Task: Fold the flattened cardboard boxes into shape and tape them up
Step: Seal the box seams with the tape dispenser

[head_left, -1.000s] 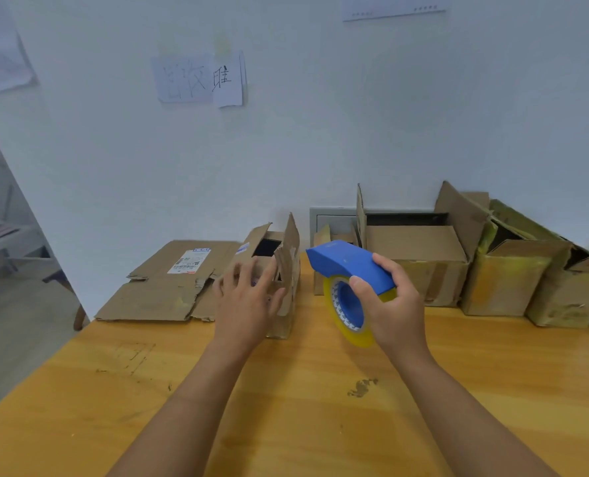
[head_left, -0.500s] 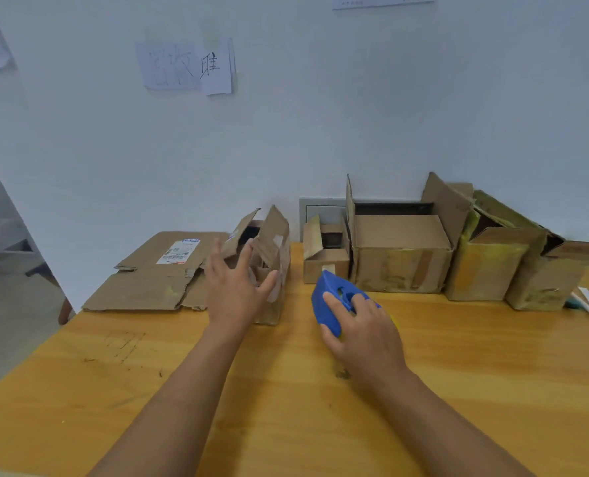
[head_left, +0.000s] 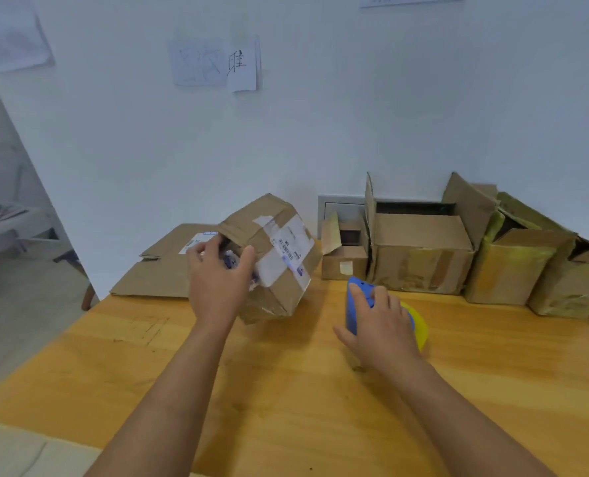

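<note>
A small worn cardboard box [head_left: 279,256] with white labels and old tape is tipped up on the wooden table [head_left: 286,390]. My left hand [head_left: 217,280] grips its near left side, thumb and fingers curled round the edge. My right hand [head_left: 379,325] lies over a blue tape dispenser [head_left: 353,304] with a yellowish tape roll [head_left: 415,321], which stands on the table right of the box. Behind the box lies a flattened cardboard box [head_left: 164,270] against the wall.
Several folded boxes line the wall at the back right: a tiny one [head_left: 343,259], a medium one [head_left: 420,256], and two yellow-taped ones [head_left: 513,266] [head_left: 575,287]. The table's left edge drops to the floor. Papers hang on the white wall.
My right hand lowered the tape dispenser onto the table. My left hand took hold of the small box and tipped it up and over, so its labelled side now faces me.
</note>
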